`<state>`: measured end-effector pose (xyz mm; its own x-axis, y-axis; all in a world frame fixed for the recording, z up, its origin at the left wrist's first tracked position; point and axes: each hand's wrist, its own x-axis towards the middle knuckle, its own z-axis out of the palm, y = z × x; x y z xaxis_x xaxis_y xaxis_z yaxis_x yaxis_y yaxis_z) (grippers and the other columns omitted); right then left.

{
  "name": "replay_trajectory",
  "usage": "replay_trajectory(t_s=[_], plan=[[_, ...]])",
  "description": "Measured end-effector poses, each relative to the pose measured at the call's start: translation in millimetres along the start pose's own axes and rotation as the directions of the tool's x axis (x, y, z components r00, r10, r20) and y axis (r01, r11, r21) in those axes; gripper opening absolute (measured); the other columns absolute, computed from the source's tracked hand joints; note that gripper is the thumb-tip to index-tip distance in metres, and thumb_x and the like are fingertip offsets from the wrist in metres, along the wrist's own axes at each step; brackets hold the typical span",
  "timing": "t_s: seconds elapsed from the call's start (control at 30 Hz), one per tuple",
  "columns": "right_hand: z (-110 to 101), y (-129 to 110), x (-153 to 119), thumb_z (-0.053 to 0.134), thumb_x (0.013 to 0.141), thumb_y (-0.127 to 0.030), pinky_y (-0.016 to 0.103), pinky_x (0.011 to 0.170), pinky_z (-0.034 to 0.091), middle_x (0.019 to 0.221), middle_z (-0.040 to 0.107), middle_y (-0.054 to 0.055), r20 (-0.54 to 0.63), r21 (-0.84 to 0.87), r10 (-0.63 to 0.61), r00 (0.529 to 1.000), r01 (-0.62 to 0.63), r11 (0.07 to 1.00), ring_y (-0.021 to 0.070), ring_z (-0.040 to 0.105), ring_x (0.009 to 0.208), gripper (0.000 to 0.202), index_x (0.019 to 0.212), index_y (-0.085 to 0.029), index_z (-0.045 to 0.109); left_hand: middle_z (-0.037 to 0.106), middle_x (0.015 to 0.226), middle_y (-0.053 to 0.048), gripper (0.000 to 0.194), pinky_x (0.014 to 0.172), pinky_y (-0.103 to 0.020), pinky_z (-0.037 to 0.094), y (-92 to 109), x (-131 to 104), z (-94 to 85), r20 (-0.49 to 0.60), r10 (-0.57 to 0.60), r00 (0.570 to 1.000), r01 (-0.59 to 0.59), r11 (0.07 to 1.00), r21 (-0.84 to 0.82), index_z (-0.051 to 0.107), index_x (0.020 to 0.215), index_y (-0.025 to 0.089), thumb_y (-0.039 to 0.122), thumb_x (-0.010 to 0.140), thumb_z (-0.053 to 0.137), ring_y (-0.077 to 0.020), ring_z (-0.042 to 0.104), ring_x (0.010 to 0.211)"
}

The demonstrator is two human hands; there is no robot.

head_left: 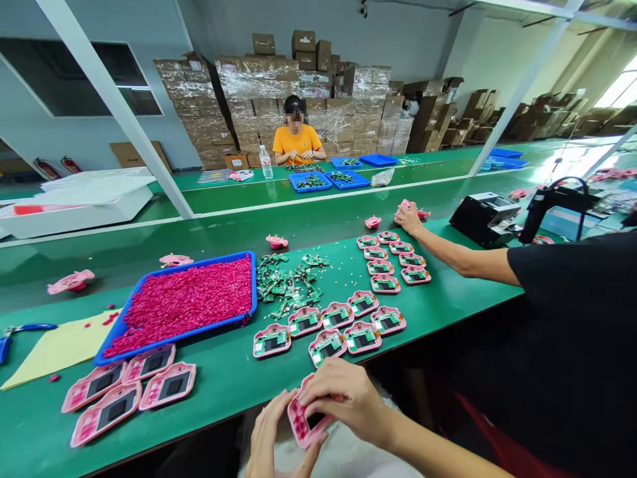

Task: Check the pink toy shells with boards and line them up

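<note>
My left hand (269, 435) holds a pink plastic casing half (300, 425) at the table's front edge, thumb along its lower side. Bent over that casing is my right hand (351, 398), its fingertips closed together against the inside; whatever they pinch is hidden. Pink buttons and a dark screen area show inside the casing. Just beyond my hands lie several pink casings with green circuit boards (327, 346) in them. At the left, several casings without boards (168, 386) rest beside a blue tray (255, 282) heaped with small magenta pieces.
A pile of loose circuit boards (291, 285) lies right of the tray. Pliers (32, 327) and yellow paper (64, 345) are at the left. A co-worker's hand (409, 218) holds a pink piece at the right. Across the bench sits another person (297, 141) behind blue trays.
</note>
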<state>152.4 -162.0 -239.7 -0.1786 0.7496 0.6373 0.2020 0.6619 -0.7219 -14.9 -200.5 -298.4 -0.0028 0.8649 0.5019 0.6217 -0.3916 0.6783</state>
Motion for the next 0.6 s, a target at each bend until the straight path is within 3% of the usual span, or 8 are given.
replay_trajectory(t_s=[0.2,0.4,0.6], plan=[[-0.4,-2.9,-1.7,0.061,0.093,-0.033,0.028,0.076,0.051,0.079,0.077,0.002,-0.016,-0.010,-0.009,1.000,0.009,1.000,0.0134,0.069,0.077,0.023,0.079,-0.020,0.074,0.071,0.105,-0.004,0.049,0.091,-0.037,0.054,8.5,2.6,6.3,-0.043,-0.058,0.997,0.053,0.994,-0.099,0.063,0.112,0.025,0.058,0.076,0.067,-0.0236,0.068,0.097],[-5.3,-4.0,-0.6,0.063,0.091,-0.028,0.032,0.089,0.054,0.100,0.077,0.006,0.019,-0.032,-0.006,1.000,0.006,0.999,0.0165,0.068,0.096,0.015,0.086,-0.020,0.075,0.071,0.107,-0.006,0.048,0.092,-0.039,0.056,15.0,7.7,2.2,-0.032,-0.080,0.996,0.077,0.995,-0.068,0.063,0.113,0.024,0.055,0.077,0.068,-0.0247,0.068,0.099],[-8.1,-6.5,-0.2,0.064,0.091,-0.023,0.033,0.093,0.054,0.100,0.077,0.007,-0.002,-0.010,0.008,1.000,-0.008,1.000,0.0178,0.068,0.100,0.013,0.084,-0.020,0.075,0.071,0.110,-0.008,0.053,0.087,-0.034,0.060,11.0,19.7,-14.1,0.109,0.112,0.988,-0.116,0.993,0.029,0.057,0.121,0.021,0.038,0.074,0.076,-0.0230,0.070,0.098]])
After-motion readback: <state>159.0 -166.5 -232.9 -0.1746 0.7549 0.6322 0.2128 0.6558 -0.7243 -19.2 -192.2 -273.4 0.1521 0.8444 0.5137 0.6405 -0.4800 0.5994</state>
